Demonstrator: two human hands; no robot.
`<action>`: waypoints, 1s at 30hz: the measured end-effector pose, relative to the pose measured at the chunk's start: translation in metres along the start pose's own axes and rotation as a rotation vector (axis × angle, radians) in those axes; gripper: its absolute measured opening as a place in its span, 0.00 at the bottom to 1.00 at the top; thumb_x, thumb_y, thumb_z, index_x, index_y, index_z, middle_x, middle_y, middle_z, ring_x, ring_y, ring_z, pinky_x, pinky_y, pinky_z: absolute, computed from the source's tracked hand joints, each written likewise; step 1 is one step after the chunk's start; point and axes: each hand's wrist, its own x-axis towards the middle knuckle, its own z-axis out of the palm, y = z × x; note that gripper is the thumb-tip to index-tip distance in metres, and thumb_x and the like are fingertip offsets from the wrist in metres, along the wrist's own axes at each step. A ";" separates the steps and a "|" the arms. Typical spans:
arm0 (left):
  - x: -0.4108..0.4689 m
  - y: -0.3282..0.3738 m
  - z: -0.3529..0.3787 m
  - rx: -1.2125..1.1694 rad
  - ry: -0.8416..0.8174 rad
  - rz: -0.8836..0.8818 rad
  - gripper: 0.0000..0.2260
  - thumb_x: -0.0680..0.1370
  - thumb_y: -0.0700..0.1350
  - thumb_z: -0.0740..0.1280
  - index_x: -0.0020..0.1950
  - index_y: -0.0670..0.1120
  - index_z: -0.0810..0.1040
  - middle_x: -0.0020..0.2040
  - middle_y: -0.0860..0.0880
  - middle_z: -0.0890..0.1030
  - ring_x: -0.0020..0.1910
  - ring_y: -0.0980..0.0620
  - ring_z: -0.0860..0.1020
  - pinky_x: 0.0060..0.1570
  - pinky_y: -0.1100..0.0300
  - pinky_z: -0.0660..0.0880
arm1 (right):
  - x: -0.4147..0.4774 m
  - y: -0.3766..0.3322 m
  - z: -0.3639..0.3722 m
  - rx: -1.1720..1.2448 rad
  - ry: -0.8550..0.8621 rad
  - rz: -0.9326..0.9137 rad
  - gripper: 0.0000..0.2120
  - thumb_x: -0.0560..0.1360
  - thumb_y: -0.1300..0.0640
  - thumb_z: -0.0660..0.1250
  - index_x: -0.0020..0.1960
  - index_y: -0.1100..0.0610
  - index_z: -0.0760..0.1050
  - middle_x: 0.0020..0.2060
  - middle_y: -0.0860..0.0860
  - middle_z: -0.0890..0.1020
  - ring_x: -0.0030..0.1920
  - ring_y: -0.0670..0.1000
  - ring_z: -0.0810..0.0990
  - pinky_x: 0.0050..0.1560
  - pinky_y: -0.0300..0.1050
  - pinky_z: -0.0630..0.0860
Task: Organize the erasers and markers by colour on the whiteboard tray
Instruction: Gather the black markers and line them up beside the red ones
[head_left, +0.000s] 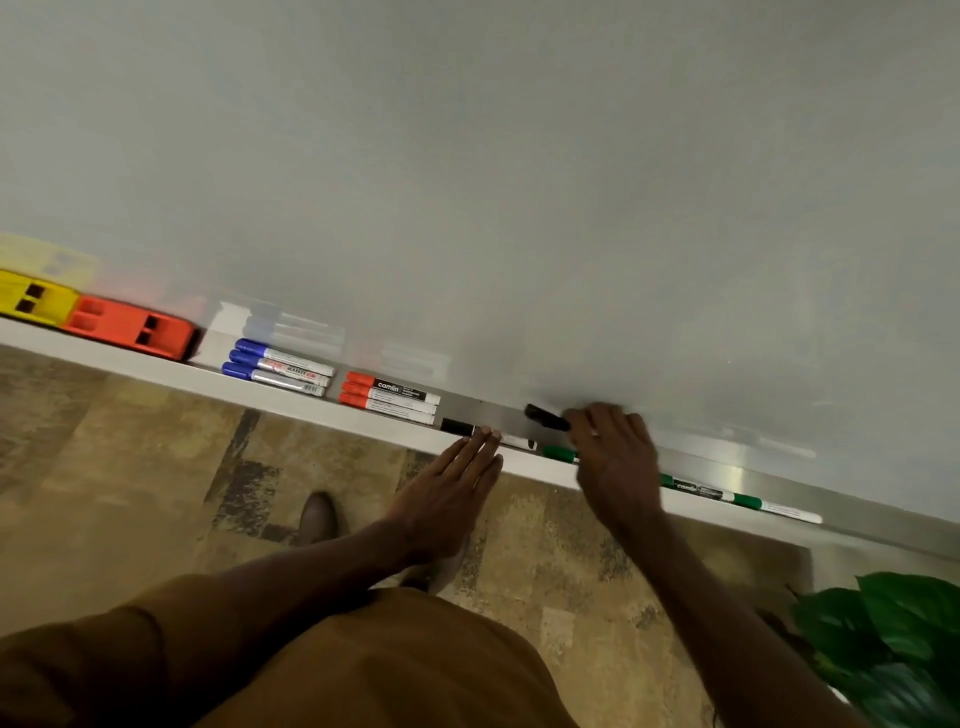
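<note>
Black markers are being grouped: one black marker (545, 417) is gripped in the right hand (615, 457); the left hand (447, 493), fingers (480, 441) flat, steadies another (485, 435), beside which it must be laid

Yellow eraser (31, 300), orange eraser (130, 326), blue markers (278, 368), red markers (389, 397) line the tray (311, 410).

Open strip of tray (485, 408) between the red markers (389, 397) and the right hand (613, 457), at the back edge by the whiteboard (519, 182). Front edge there blocked by a black marker (485, 434) under the left hand (452, 488). Toward the right end: green markers (727, 496) along the front edge, back part bare.
</note>
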 end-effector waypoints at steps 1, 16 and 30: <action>0.000 0.000 0.000 0.009 -0.001 -0.001 0.34 0.81 0.50 0.63 0.83 0.37 0.56 0.84 0.33 0.49 0.84 0.34 0.46 0.82 0.40 0.49 | 0.008 -0.016 0.002 -0.005 -0.030 -0.025 0.19 0.69 0.70 0.65 0.58 0.60 0.79 0.50 0.58 0.83 0.51 0.60 0.81 0.52 0.54 0.76; 0.001 -0.002 -0.003 -0.089 -0.056 0.025 0.36 0.82 0.48 0.63 0.83 0.39 0.46 0.85 0.37 0.46 0.84 0.37 0.40 0.72 0.42 0.72 | 0.056 -0.085 0.034 -0.112 -0.288 0.037 0.10 0.70 0.59 0.74 0.50 0.57 0.79 0.39 0.55 0.84 0.42 0.60 0.84 0.46 0.52 0.79; 0.002 -0.001 -0.001 -0.069 -0.106 0.051 0.40 0.79 0.50 0.69 0.82 0.39 0.50 0.84 0.36 0.53 0.83 0.37 0.41 0.72 0.43 0.73 | 0.061 -0.097 0.034 -0.184 -0.319 0.083 0.04 0.73 0.59 0.72 0.47 0.56 0.80 0.39 0.55 0.85 0.43 0.60 0.84 0.48 0.54 0.78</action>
